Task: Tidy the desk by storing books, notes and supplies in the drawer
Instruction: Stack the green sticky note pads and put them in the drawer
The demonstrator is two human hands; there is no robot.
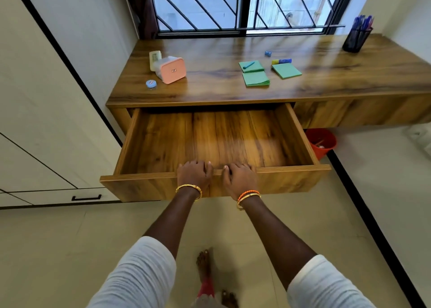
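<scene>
Nearest us, our left hand [194, 174] and right hand [238, 178] are gripping the front panel of the drawer [291, 170], side by side at its middle. Our fingers [186, 164] are curling over the top edge into the drawer, thumbs nearly touching, so both hands are closing on the panel and carrying nothing else.

The drawer is standing pulled out toward us, its long axis running 9 to 3 o'clock, its wooden floor showing bare.

Beyond it, at 12 o'clock, the desk [210, 90] is bearing three green note pads [256, 78] lying flat and close together, a teal pen [248, 65] lying slantwise on the far-left pad. A glue stick [281, 61] is lying at 1 o'clock, its long axis 9 to 3. A pink box [172, 70] is resting on its side at 11 o'clock, and a pen holder [357, 38] is standing at 2 o'clock.
</scene>
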